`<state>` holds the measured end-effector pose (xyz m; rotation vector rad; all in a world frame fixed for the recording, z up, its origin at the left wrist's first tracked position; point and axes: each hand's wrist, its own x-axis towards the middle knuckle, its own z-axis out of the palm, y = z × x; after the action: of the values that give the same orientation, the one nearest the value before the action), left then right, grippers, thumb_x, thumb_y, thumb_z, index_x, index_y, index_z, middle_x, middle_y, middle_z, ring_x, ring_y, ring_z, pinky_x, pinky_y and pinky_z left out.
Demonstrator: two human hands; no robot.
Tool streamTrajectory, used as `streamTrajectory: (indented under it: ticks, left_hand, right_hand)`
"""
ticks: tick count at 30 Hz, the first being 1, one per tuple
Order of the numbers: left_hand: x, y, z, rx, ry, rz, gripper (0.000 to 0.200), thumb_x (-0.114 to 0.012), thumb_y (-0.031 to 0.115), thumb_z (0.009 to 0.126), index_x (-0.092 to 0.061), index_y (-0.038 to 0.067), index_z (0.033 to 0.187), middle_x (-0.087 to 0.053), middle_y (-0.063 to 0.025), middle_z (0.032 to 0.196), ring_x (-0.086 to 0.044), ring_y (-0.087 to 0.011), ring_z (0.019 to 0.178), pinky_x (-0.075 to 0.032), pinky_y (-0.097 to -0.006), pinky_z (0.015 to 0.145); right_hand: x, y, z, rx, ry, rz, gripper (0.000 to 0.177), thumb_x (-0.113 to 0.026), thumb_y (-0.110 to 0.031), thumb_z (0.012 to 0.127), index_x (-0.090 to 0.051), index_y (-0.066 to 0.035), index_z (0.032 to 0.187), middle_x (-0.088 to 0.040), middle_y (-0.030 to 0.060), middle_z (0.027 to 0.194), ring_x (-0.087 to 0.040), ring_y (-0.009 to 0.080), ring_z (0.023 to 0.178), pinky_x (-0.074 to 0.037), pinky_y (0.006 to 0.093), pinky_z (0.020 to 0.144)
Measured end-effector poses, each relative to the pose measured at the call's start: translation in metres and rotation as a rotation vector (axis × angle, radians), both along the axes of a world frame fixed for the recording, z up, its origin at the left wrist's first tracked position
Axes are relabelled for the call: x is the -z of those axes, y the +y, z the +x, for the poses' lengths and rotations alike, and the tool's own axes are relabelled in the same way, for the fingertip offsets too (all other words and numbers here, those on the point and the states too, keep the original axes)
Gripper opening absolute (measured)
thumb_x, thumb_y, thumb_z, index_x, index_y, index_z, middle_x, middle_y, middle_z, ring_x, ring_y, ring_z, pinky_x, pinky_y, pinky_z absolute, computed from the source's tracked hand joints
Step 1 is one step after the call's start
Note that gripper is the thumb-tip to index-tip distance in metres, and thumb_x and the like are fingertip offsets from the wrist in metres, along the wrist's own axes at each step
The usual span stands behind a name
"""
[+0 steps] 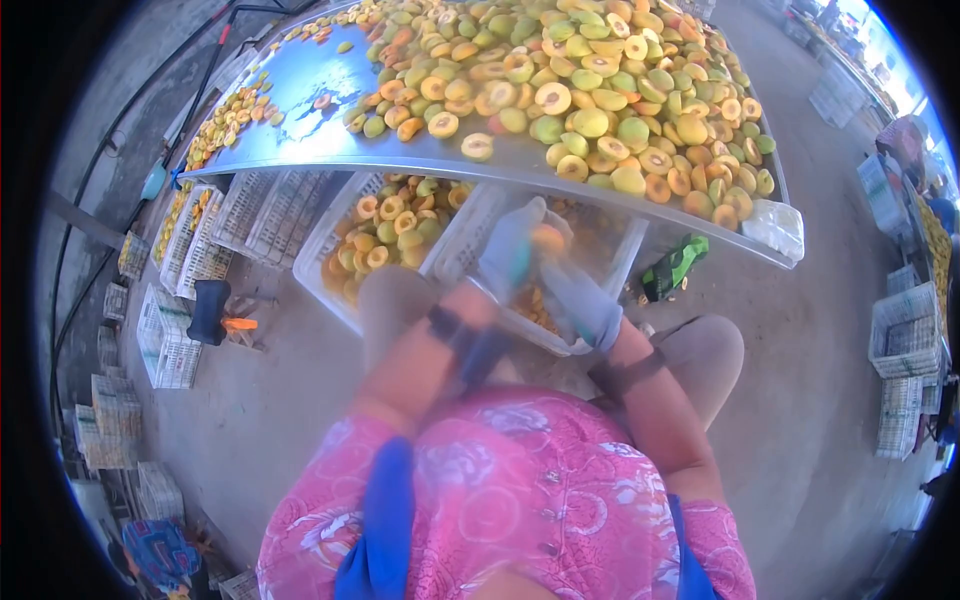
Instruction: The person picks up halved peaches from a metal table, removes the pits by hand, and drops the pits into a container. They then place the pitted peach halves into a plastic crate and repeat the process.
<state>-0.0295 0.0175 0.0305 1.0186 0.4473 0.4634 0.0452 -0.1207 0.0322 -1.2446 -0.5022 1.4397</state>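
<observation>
My left hand (508, 250) wears a grey glove and is blurred; it grips something with a teal handle, likely a small tool. My right hand (585, 300), also gloved, meets it over a white crate (610, 265). An orange fruit (548, 240) sits between the two hands, held at the fingertips. Both hands hover just below the edge of a metal table (330, 85) covered with several halved yellow-orange fruits (590, 90). A second white crate (335, 235) to the left holds several halved fruits.
Stacks of empty white crates (905, 340) stand at the right and more crates (165, 340) lie at the left on the concrete floor. A green packet (675, 265) lies under the table. A white block (775, 225) rests on the table's right corner.
</observation>
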Motion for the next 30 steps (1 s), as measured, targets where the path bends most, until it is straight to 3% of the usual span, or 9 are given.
streamTrajectory:
  ticks: [3,5,9,11,12,18,23,27,30]
  left_hand:
    - [-0.012,-0.002,-0.006,-0.019,0.162,0.266,0.043,-0.05,0.038,0.098,-0.067,-0.001,0.093,-0.068,-0.0099,0.074,-0.064,-0.0158,0.065,-0.052,-0.0276,0.059]
    - [-0.013,0.003,-0.01,0.092,0.18,0.129,0.043,-0.042,0.031,0.102,-0.067,-0.001,0.087,-0.066,-0.0089,0.081,-0.061,-0.0173,0.072,-0.05,-0.0306,0.069]
    - [-0.012,0.005,-0.019,0.07,0.173,0.143,0.044,-0.042,0.032,0.102,-0.067,-0.001,0.088,-0.066,-0.0095,0.081,-0.061,-0.0177,0.074,-0.049,-0.0296,0.071]
    - [-0.014,0.006,-0.026,0.102,0.11,0.322,0.045,-0.043,0.035,0.102,-0.067,-0.001,0.089,-0.066,-0.0103,0.082,-0.062,-0.0181,0.077,-0.049,-0.0289,0.074]
    - [-0.013,0.007,-0.027,0.093,0.108,0.321,0.045,-0.043,0.035,0.102,-0.067,-0.001,0.089,-0.066,-0.0103,0.082,-0.062,-0.0181,0.077,-0.049,-0.0289,0.074]
    - [0.013,0.014,-0.025,0.058,-0.015,-0.007,0.049,-0.048,0.042,0.098,-0.067,-0.001,0.087,-0.065,-0.0105,0.077,-0.06,-0.0189,0.063,-0.047,-0.0286,0.056]
    - [0.031,0.016,-0.021,0.025,-0.225,-0.156,0.052,-0.045,0.045,0.098,-0.063,-0.003,0.096,-0.068,-0.0157,0.083,-0.066,-0.0251,0.069,-0.056,-0.0337,0.061]
    - [0.023,0.012,-0.015,-0.124,-0.135,-0.366,0.048,-0.045,0.044,0.099,-0.062,-0.001,0.102,-0.068,-0.0162,0.09,-0.067,-0.027,0.074,-0.058,-0.0366,0.065]
    - [0.011,0.01,-0.018,-0.135,-0.179,-0.478,0.045,-0.054,0.042,0.096,-0.061,-0.003,0.101,-0.065,-0.0183,0.096,-0.065,-0.0324,0.092,-0.058,-0.0433,0.08]
  right_hand:
    - [0.002,-0.001,-0.004,0.02,-0.117,-0.03,0.026,-0.049,-0.039,0.1,-0.054,-0.014,0.096,-0.045,-0.005,0.063,-0.039,0.0062,0.043,-0.028,0.0226,0.034]
    - [0.003,-0.002,-0.001,-0.031,0.163,0.001,0.026,-0.051,-0.04,0.099,-0.053,-0.014,0.095,-0.046,-0.0047,0.063,-0.037,0.0064,0.04,-0.027,0.0222,0.033]
    - [0.002,0.0,-0.002,-0.034,0.257,0.017,0.026,-0.052,-0.041,0.099,-0.053,-0.015,0.097,-0.043,-0.0053,0.061,-0.034,0.0055,0.039,-0.026,0.0214,0.032]
    - [0.012,-0.001,0.005,-0.225,0.634,0.049,0.027,-0.051,-0.041,0.1,-0.052,-0.014,0.101,-0.038,-0.0065,0.06,-0.032,0.0042,0.039,-0.023,0.0199,0.032]
    - [0.013,0.0,0.005,-0.234,0.631,0.046,0.027,-0.051,-0.041,0.1,-0.052,-0.014,0.101,-0.038,-0.0065,0.06,-0.032,0.0042,0.039,-0.023,0.0199,0.032]
    - [0.01,0.005,0.003,-0.262,0.86,0.091,0.027,-0.046,-0.036,0.103,-0.05,-0.01,0.104,-0.033,-0.0076,0.06,-0.025,0.0025,0.036,-0.018,0.0188,0.03]
    - [0.014,0.016,0.003,-0.246,0.9,0.127,0.028,-0.039,-0.034,0.105,-0.05,-0.008,0.107,-0.031,-0.0076,0.059,-0.024,0.002,0.035,-0.016,0.0199,0.029]
    - [0.019,0.023,0.007,-0.366,1.118,0.219,0.03,-0.036,-0.033,0.106,-0.05,-0.007,0.109,-0.031,-0.0073,0.058,-0.023,0.0023,0.033,-0.015,0.0207,0.027]
    - [0.018,0.027,0.009,-0.416,1.11,0.23,0.033,-0.045,-0.04,0.103,-0.054,-0.009,0.1,-0.031,-0.0078,0.059,-0.025,0.0014,0.037,-0.018,0.0175,0.03]
